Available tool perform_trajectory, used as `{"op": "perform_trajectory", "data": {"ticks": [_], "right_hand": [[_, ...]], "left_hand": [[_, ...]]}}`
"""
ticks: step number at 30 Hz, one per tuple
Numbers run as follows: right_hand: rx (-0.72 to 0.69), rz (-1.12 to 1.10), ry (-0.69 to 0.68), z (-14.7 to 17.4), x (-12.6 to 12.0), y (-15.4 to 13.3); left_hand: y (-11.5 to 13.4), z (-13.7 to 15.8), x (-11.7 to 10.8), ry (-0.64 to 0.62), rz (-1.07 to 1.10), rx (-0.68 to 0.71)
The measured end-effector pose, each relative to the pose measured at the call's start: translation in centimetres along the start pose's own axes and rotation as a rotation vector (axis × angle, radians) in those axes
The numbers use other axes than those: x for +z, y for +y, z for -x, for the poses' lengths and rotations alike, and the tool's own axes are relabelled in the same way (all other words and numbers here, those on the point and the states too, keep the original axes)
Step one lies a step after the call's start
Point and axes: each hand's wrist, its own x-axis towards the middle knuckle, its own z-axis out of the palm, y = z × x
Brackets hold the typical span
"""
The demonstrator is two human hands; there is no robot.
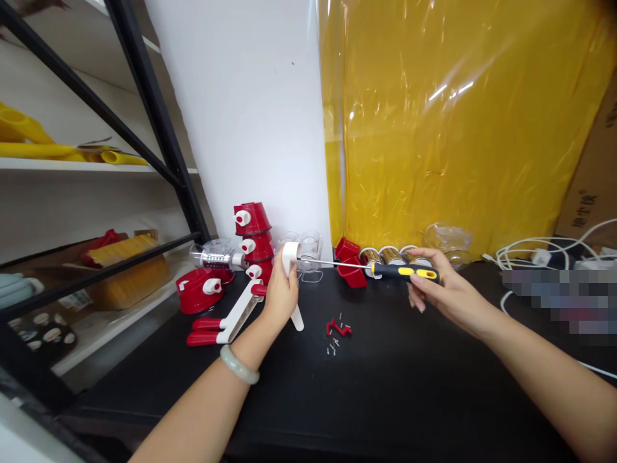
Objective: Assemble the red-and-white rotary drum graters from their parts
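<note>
My left hand (281, 289) is closed around a white plastic handle (290, 252), whose lower end sticks out below the fingers. In my right hand (441, 283) is a screwdriver (407, 272) with a black and yellow grip, held between thumb and fingers. Its long shaft runs level to the left, and the tip meets the white handle; the exact contact point is too small to make out. On the black table below lie small red plastic pieces (339, 328) with several loose screws (333, 346). Left of my left hand rest white handles with red grips (226, 325).
Red grater bodies (255, 218) stand stacked against the wall, with another red body (197, 292) beside them. Several metal grater drums (389, 256), red pushers (351, 263) and clear plastic parts (448, 239) line the back. White cables (530, 251) lie right; a black-framed shelf (159, 148) stands left.
</note>
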Motion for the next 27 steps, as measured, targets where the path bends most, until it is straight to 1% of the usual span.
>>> {"op": "perform_trajectory", "data": {"ticks": [2,5,8,10,12,13,15,16,17,18,20,23,25,27], "right_hand": [[-0.074,0.055,-0.005,0.2,-0.1,0.1],[-0.112,0.23,0.086,0.4,-0.3,0.5],[-0.091,0.402,0.185,0.5,-0.6,0.6],[-0.03,0.465,0.228,0.4,-0.8,0.4],[0.074,0.451,0.228,0.2,-0.9,0.1],[0.146,0.414,0.205,0.1,-0.8,0.0],[0.273,0.284,0.123,-0.2,-0.6,-0.1],[0.309,0.201,0.075,-0.2,-0.4,-0.1],[0.316,0.121,0.036,-0.3,-0.3,0.0],[0.292,0.056,0.01,-0.3,-0.2,0.1],[0.169,0.012,0.007,-0.2,-0.1,0.3],[-0.007,0.163,0.035,-0.2,-0.4,0.6],[-0.043,0.277,0.035,-0.1,-0.7,0.7],[-0.025,0.331,0.022,-0.1,-0.8,0.8]], "left_hand": [[0.0,0.0,0.0,-0.015,-0.009,-0.032],[0.2,0.1,0.0,-0.017,-0.013,-0.056],[0.7,0.2,-0.1,-0.021,-0.012,-0.065],[1.1,0.3,-0.2,-0.026,-0.02,-0.065],[1.4,0.4,-0.3,-0.029,-0.04,-0.055],[1.5,0.4,-0.3,-0.032,-0.051,-0.049],[1.5,0.4,-0.4,-0.036,-0.065,-0.043],[1.4,0.3,-0.4,-0.035,-0.065,-0.047],[1.2,0.3,-0.4,-0.033,-0.06,-0.054],[1.0,0.2,-0.4,-0.029,-0.052,-0.065],[0.7,0.1,-0.3,-0.019,-0.037,-0.082],[0.4,0.0,-0.3,-0.009,-0.026,-0.074],[0.4,-0.1,-0.3,0.002,-0.026,-0.054],[0.6,-0.1,-0.5,0.01,-0.037,-0.04]]}}
